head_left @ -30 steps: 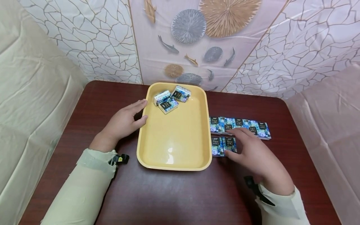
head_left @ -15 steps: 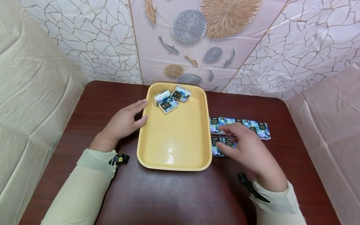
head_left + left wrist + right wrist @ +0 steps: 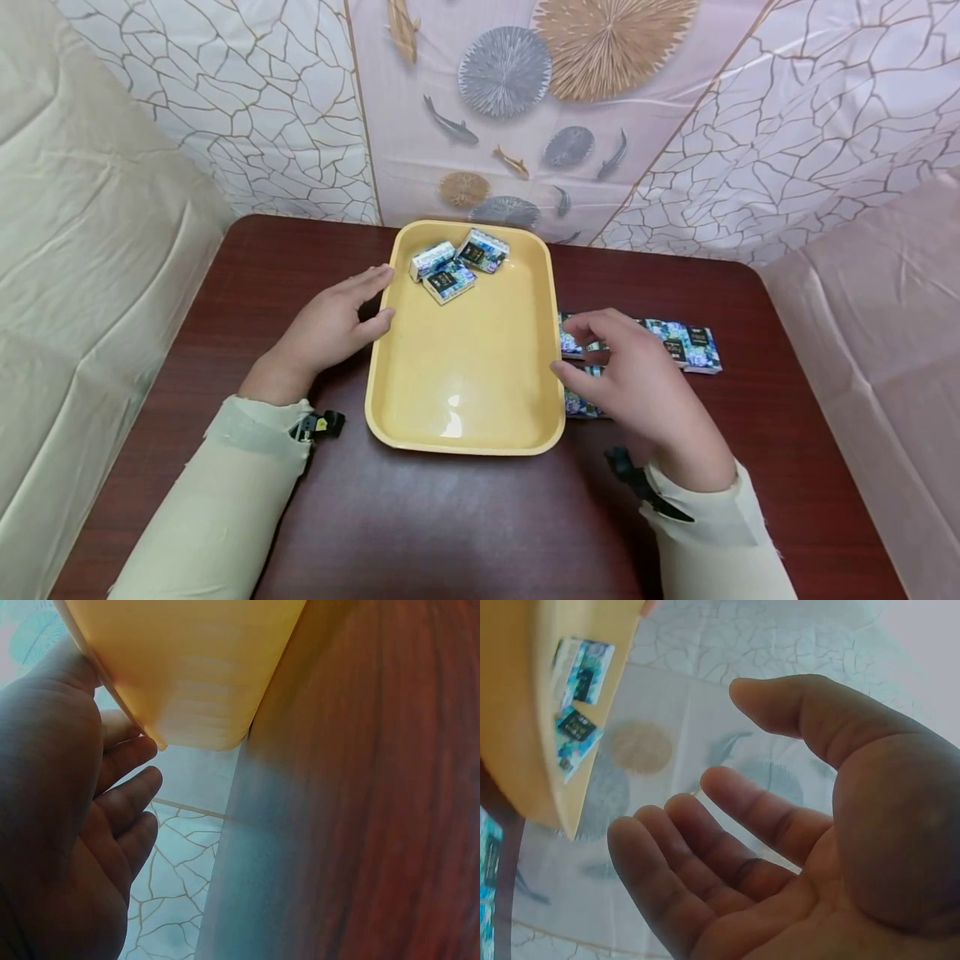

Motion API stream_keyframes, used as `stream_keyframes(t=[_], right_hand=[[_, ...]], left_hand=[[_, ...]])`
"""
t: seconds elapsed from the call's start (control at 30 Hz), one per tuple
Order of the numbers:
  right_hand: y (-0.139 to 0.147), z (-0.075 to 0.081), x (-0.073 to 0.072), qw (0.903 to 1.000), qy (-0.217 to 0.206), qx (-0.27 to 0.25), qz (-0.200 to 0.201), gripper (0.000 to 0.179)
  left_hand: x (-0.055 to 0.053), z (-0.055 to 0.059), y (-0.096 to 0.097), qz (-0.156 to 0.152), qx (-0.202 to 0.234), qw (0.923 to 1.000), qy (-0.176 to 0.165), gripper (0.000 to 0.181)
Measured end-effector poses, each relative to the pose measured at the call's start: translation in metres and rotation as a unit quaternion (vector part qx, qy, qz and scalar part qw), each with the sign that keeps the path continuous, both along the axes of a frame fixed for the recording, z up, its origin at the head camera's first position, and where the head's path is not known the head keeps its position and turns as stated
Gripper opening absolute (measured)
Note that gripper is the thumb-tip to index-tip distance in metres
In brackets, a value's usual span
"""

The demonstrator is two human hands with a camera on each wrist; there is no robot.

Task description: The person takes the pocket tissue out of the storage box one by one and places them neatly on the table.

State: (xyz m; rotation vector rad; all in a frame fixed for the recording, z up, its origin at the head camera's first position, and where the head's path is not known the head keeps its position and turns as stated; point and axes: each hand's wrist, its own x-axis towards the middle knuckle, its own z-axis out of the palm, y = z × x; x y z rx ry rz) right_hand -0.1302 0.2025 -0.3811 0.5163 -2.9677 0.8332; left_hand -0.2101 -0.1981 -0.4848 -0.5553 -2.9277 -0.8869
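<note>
A yellow tray (image 3: 465,358) lies on the table. In its far left corner sit tissue packs (image 3: 450,281) with blue floral print and black labels, one tilted on its side. My left hand (image 3: 318,333) rests its fingertips on the tray's left rim; the left wrist view shows this hand (image 3: 67,787) with relaxed fingers. Over the packs at the tray's right side hovers my right hand (image 3: 637,383), thumb near the rim. The right wrist view shows its palm (image 3: 780,907) holding nothing. Beneath it, a far row of packs (image 3: 701,350) and a nearer row (image 3: 579,404) are partly hidden.
The dark red wooden table (image 3: 480,533) extends around the tray. A patterned cloth backdrop (image 3: 300,108) stands behind its far edge, and plain cloth (image 3: 97,275) hangs at the left side.
My right hand has moved left over the packs to the tray's right rim, with nothing in it. The left hand, the tray and the packs have stayed put.
</note>
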Motion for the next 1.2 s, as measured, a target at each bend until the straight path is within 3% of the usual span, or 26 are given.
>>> stream_keyframes(t=[0.6, 0.97, 1.2], right_hand=[[-0.036, 0.011, -0.021, 0.9999, -0.001, -0.016, 0.001, 0.044], [-0.054, 0.005, -0.035, 0.9987, -0.018, -0.046, 0.011, 0.043], [-0.064, 0.002, -0.047, 0.9985, -0.037, -0.039, 0.002, 0.045]], left_hand=[[-0.001, 0.000, 0.000, -0.003, 0.006, 0.9999, 0.010, 0.069], [-0.001, 0.000, 0.001, -0.004, 0.008, 0.9999, 0.009, 0.069], [-0.002, -0.001, 0.000, -0.004, 0.006, 0.9999, 0.008, 0.069]])
